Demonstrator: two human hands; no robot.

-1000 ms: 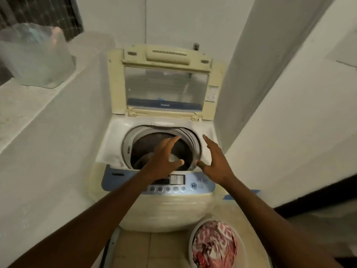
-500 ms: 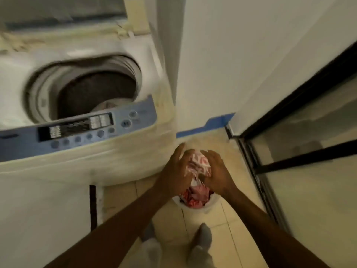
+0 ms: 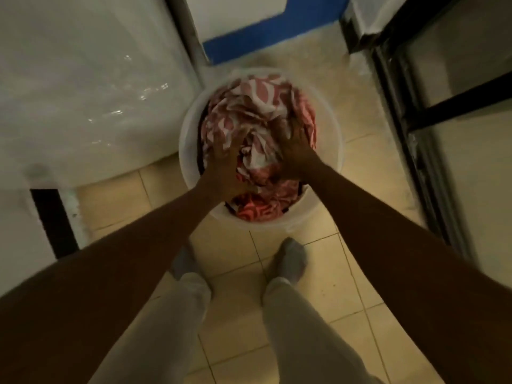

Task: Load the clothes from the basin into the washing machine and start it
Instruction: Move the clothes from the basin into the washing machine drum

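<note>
A round white basin stands on the tiled floor in front of my feet, heaped with red-and-white patterned clothes. My left hand presses into the left side of the heap, fingers dug into the cloth. My right hand lies on the right side, fingers curled over the fabric. The two hands close on the pile from both sides. The white front of the washing machine fills the upper left; its drum and panel are out of view.
A dark metal door frame runs along the right. A blue skirting strip marks the wall behind the basin. My socked feet stand just short of the basin on beige tiles.
The view dropped from the open machine to the floor. Both hands came down from the drum opening onto the clothes in the basin and now sink deeper into the heap.
</note>
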